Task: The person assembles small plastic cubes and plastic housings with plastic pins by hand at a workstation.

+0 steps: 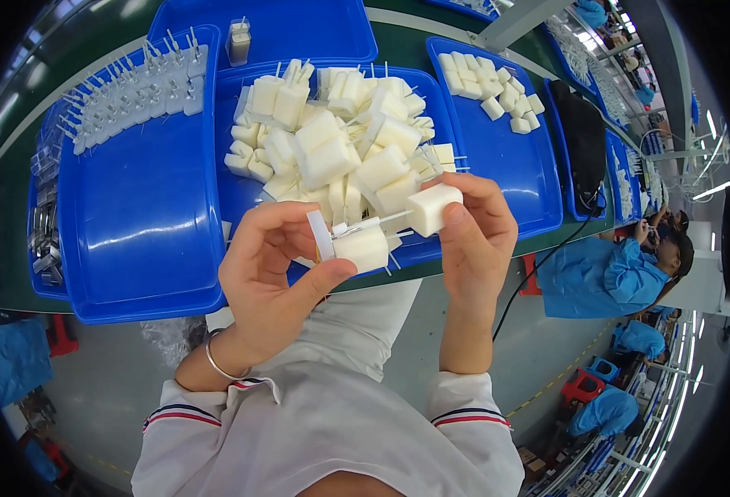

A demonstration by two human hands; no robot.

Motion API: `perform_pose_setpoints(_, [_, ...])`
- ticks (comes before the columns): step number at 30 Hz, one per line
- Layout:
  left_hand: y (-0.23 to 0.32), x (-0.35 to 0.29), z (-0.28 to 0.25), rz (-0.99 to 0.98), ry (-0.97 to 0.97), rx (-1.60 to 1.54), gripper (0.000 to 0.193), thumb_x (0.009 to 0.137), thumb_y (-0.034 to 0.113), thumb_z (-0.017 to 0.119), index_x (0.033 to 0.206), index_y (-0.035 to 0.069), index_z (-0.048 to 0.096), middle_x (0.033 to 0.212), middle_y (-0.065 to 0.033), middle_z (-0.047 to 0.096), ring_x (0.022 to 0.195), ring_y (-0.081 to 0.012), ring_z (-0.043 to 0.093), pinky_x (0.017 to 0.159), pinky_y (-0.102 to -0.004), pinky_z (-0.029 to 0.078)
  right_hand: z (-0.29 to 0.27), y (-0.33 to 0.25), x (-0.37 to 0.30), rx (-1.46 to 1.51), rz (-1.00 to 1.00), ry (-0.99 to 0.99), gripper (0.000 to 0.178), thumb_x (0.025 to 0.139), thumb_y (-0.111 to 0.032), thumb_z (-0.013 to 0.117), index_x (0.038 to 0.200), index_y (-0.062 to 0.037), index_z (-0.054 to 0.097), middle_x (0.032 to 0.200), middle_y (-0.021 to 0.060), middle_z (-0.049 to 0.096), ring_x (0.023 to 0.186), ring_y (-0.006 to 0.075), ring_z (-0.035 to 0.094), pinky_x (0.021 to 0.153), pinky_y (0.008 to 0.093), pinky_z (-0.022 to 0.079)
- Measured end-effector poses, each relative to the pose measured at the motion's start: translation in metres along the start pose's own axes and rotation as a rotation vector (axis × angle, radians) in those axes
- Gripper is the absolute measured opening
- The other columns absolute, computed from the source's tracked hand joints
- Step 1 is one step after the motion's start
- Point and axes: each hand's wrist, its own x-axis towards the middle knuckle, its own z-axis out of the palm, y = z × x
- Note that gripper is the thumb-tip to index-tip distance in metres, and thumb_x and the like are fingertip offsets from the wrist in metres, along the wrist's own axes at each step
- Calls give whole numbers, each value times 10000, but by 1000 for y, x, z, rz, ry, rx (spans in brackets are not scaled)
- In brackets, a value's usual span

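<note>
Head view: left hand (269,265) pinches a white plastic block (363,247) with thin metal pins between thumb and curled fingers, a flat white cap (321,234) at its near end. Right hand (474,236) grips a second white block (433,207) in closed fingertips, just beside the first. Both are held over the near edge of the middle blue tray (249,199), which carries a heap of like blocks (340,141).

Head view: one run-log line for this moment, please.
left hand: holds white block and flat white cap | right hand: holds white cube | behind: middle blue tray piled with white blocks
</note>
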Motion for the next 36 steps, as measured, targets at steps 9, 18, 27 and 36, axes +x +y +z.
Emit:
perform_pose_setpoints(9, [-3,0,-6,142,-104,101,454,654,1,753,1042,1,518,871,-61,540,720,-91,564,630,-205,482,-1,-7,-1,-90,-9,-2,184,776,-5,614,956,8,580,908,113,611,706,119,586,567,204,455])
perform_pose_setpoints(18, [-4,0,-6,214,-137,287,460,626,74,791,1014,16,550,820,-50,561,676,-90,541,568,-208,444,5,-17,-5,-143,91,0,161,753,21,629,913,29,613,921,117,593,641,103,583,483,196,484])
perform_pose_setpoints(27, [-2,0,-6,-70,-82,-67,419,658,38,762,1019,17,549,826,-34,568,709,-82,539,646,-205,444,10,-20,-13,-80,-73,-178,330,637,19,735,938,62,609,949,136,592,758,148,575,652,247,472])
perform_pose_setpoints(36, [-10,-3,-8,59,-158,14,426,639,45,774,1011,8,569,835,-41,572,700,-89,522,628,-220,434,11,-4,-18,-318,-165,-214,348,593,-35,770,908,26,634,862,97,604,755,156,530,696,254,415])
